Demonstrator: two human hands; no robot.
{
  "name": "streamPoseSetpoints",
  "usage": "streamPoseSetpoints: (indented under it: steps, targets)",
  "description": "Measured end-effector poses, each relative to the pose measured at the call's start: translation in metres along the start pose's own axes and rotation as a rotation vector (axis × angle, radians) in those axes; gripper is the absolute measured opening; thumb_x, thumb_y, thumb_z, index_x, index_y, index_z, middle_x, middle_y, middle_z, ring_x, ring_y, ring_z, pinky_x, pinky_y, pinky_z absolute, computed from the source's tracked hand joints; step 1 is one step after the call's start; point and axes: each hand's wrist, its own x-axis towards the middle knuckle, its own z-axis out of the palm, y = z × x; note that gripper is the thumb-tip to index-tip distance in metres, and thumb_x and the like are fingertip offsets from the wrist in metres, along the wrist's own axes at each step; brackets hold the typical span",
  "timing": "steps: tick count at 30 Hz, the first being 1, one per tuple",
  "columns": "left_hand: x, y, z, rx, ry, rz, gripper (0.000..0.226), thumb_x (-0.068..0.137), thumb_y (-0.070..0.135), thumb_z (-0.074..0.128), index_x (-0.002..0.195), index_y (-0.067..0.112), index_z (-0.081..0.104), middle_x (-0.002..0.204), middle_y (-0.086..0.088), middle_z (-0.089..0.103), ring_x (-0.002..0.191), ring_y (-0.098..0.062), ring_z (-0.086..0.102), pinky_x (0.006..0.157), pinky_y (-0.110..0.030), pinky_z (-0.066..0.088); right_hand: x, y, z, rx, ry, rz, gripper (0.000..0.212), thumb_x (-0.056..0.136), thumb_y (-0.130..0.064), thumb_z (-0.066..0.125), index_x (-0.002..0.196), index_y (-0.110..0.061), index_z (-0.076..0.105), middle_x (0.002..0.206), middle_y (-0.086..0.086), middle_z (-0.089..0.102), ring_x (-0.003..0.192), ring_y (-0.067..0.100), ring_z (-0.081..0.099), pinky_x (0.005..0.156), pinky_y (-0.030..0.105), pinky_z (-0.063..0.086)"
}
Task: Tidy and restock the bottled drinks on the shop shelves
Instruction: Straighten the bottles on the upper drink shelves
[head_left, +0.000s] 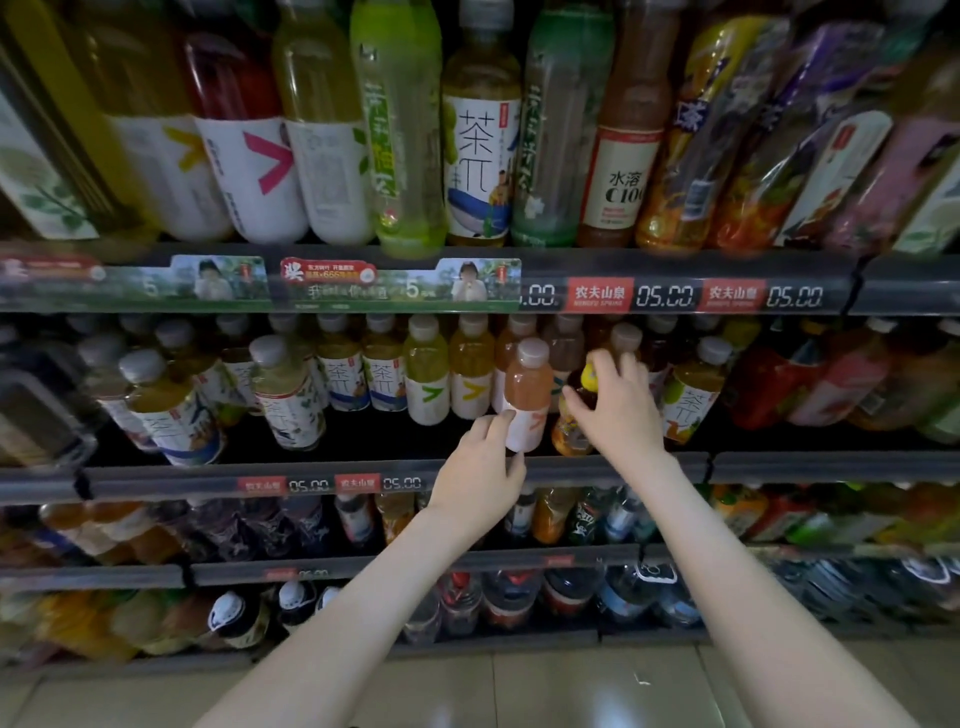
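My left hand (480, 467) grips the lower part of a pink-orange juice bottle (527, 395) with a white cap and white label, standing at the front of the middle shelf (311, 480). Right beside it, my right hand (615, 410) curls round a dark tea bottle with a yellow cap (574, 421), holding it near its neck. The two bottles stand close together, upright. Behind them runs a row of similar small bottles (426, 374) with white caps.
The upper shelf (675, 275) carries tall tea and juice bottles (480, 156) above price strips. Tilted tea bottles (285, 395) stand at the middle shelf's left. Lower shelves hold darker bottles (566, 592). Tiled floor (571, 686) lies below.
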Motion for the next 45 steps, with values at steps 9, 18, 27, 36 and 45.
streamPoseSetpoints:
  steps: [9,18,27,36,45]
  targets:
    - [-0.012,-0.002,0.012,-0.027,-0.021,0.101,0.057,0.097,0.030,0.051,0.147,0.017,0.028,0.144,-0.002,0.039,0.122,-0.018,0.048,0.088,-0.023,0.041,-0.061,-0.026,-0.031,0.300,0.052,-0.002,0.023,0.092,-0.031,0.060,0.093,-0.022,0.038,0.083,-0.003,0.050,0.071,0.016,0.051,0.053,0.019,0.032]
    - [-0.075,-0.057,0.017,-0.253,-0.065,-0.130,0.061,0.074,0.034,0.078,0.119,0.012,0.045,0.114,-0.004,0.059,0.105,-0.019,0.057,0.071,-0.014,0.037,-0.094,-0.094,0.001,0.442,-0.325,-0.025,0.021,0.085,-0.035,0.066,0.088,-0.031,0.045,0.076,-0.012,0.055,0.073,0.007,0.055,0.059,0.024,0.041]
    - [-0.214,-0.230,0.073,-0.198,-0.309,-0.636,0.068,0.089,0.026,0.063,0.145,0.009,0.028,0.138,-0.011,0.046,0.124,-0.028,0.048,0.095,-0.030,0.035,-0.213,-0.138,0.206,0.164,-1.022,0.005,0.026,0.082,-0.032,0.063,0.089,-0.024,0.040,0.074,-0.003,0.055,0.080,0.030,0.060,0.055,0.032,0.034]
    - [-0.379,-0.416,0.233,-0.196,-0.287,-1.091,0.064,0.092,0.025,0.058,0.146,0.010,0.026,0.146,-0.007,0.039,0.132,-0.021,0.041,0.100,-0.023,0.028,-0.406,-0.119,0.485,0.036,-1.328,0.113,0.038,0.085,-0.023,0.066,0.116,-0.008,0.049,0.116,0.017,0.062,0.108,0.034,0.059,0.080,0.035,0.044]
    - [-0.440,-0.504,0.351,-0.242,-0.249,-1.247,0.051,0.095,0.018,0.053,0.142,0.012,0.036,0.141,-0.007,0.043,0.127,-0.023,0.045,0.097,-0.029,0.036,-0.522,-0.077,0.651,-0.137,-1.341,0.010,0.039,0.090,-0.020,0.061,0.119,-0.001,0.043,0.118,0.025,0.059,0.110,0.038,0.056,0.085,0.041,0.043]
